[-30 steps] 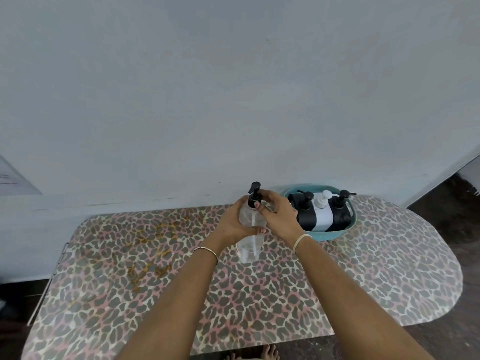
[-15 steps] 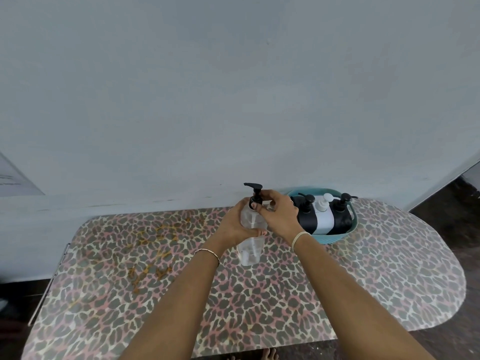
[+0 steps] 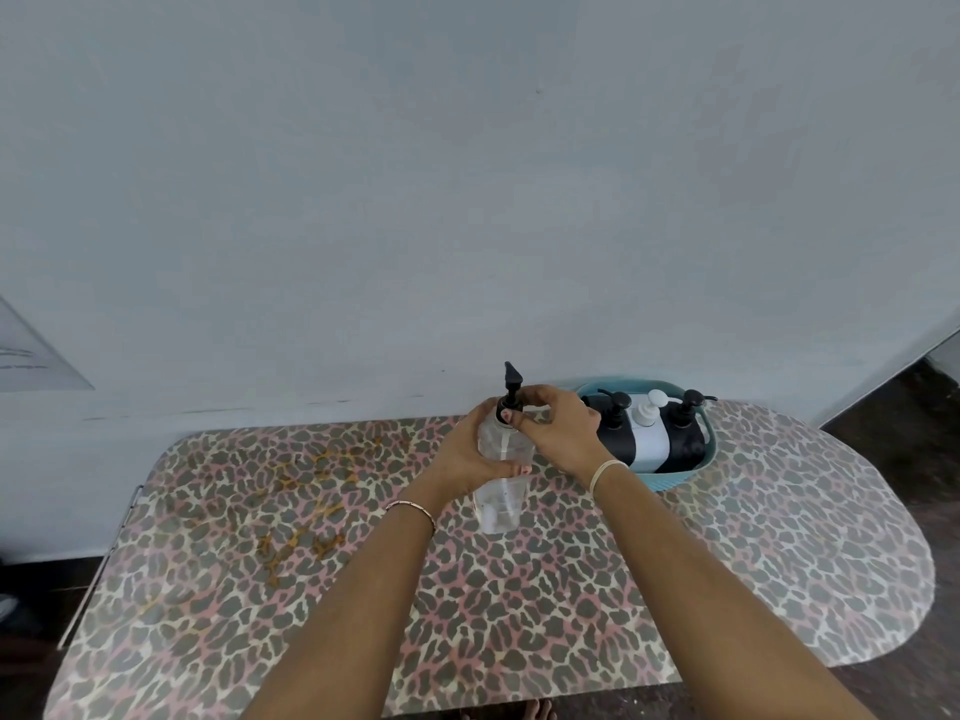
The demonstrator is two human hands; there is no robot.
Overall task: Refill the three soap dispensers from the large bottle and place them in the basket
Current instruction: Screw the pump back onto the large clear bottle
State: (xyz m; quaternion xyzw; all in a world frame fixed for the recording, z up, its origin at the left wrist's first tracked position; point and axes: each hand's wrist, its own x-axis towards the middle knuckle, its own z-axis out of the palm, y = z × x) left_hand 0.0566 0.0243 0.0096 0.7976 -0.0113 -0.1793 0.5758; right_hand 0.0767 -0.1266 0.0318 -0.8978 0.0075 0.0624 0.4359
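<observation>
Head: clear plastic bottle (image 3: 500, 491), leopard-print table (image 3: 727, 563)

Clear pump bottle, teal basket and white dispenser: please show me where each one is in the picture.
Clear pump bottle (image 3: 500, 504): head view, on its lower transparent body, below the hands.
Teal basket (image 3: 670, 479): head view, on its front outer wall.
White dispenser (image 3: 649, 444): head view, on its white body, between the two black dispensers.

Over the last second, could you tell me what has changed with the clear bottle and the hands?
The black pump head on the clear bottle has turned: its nozzle pointed up-right, then left, now up-left, twisted by the right hand at the collar. The left hand stays wrapped around the bottle. The three dispensers remain in the teal basket.
</observation>
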